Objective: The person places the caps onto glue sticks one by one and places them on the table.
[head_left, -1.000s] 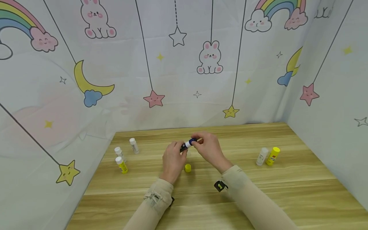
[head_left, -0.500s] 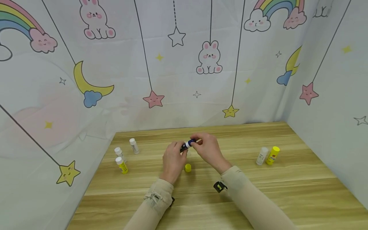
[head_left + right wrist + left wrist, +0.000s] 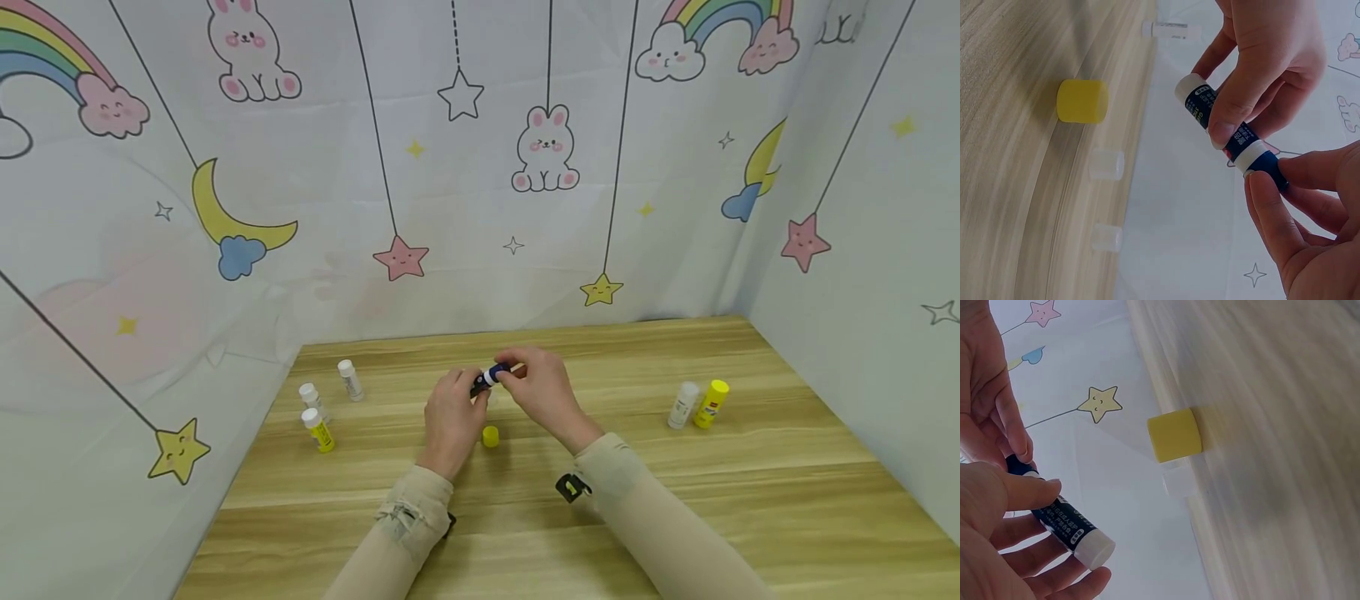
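Observation:
A glue stick [image 3: 1244, 136] with a dark blue label and a white base is held tilted above the table. My left hand [image 3: 453, 415] grips its body, thumb on one side and fingers on the other. At the far end my right hand [image 3: 546, 388] pinches the blue cap [image 3: 1269, 170] between thumb and fingertips. A white band shows between label and cap. In the left wrist view the white base [image 3: 1094, 549] points away from the right hand. Below the hands a yellow cap [image 3: 491, 437] stands on the table, near two translucent whitish caps [image 3: 1107, 165].
On the left stand a yellow glue stick with a white cap [image 3: 318, 431] and two white glue sticks [image 3: 349, 381]. A white glue stick [image 3: 683, 406] and a yellow one [image 3: 711, 405] stand at the right. A printed cloth [image 3: 480, 208] hangs behind the wooden table [image 3: 495, 550].
Both hands stay nearly in place on the glue stick. The right fingertips and the blue cap have shifted very slightly toward the left hand.

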Demonstrator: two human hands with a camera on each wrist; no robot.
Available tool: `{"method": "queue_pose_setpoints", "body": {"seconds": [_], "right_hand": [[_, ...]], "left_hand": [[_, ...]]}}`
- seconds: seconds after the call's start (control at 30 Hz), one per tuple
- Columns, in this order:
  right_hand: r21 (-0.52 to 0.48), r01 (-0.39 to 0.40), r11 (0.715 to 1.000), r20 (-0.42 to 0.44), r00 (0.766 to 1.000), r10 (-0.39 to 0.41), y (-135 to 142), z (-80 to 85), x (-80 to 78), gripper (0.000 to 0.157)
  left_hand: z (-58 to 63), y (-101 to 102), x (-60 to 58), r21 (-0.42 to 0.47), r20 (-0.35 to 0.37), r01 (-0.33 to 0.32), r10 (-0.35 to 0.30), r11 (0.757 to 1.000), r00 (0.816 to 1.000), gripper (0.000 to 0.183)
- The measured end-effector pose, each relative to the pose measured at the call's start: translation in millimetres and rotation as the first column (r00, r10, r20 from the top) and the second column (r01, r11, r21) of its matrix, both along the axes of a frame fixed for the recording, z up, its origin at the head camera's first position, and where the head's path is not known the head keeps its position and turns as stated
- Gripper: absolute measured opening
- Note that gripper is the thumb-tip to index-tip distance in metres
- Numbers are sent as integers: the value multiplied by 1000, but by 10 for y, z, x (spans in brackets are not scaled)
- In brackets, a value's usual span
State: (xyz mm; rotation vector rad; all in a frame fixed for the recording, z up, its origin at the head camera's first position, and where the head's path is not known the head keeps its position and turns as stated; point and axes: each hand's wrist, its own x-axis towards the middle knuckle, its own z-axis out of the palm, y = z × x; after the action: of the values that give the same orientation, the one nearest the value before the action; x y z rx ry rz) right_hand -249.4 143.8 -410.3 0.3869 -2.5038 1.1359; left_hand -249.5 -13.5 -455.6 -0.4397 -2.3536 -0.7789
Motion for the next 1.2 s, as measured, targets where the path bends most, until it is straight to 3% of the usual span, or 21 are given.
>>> {"method": "queue_pose_setpoints", "body": {"seconds": [0.53, 0.9, 1.2], "right_hand": [[13, -13, 1000, -2, 1000, 13, -42, 1, -1, 20], [39, -24, 999, 14, 1000, 24, -35, 41, -41, 20], [45, -25, 999, 62, 998, 22, -12, 152, -44, 21]], "left_hand": [[42, -11, 7, -2, 3, 7, -7, 1000, 1000, 21], [60, -33, -6, -42, -20, 46, -46, 998, 999, 20], [79, -16, -30, -85, -119, 67, -77, 994, 990, 21]]}}
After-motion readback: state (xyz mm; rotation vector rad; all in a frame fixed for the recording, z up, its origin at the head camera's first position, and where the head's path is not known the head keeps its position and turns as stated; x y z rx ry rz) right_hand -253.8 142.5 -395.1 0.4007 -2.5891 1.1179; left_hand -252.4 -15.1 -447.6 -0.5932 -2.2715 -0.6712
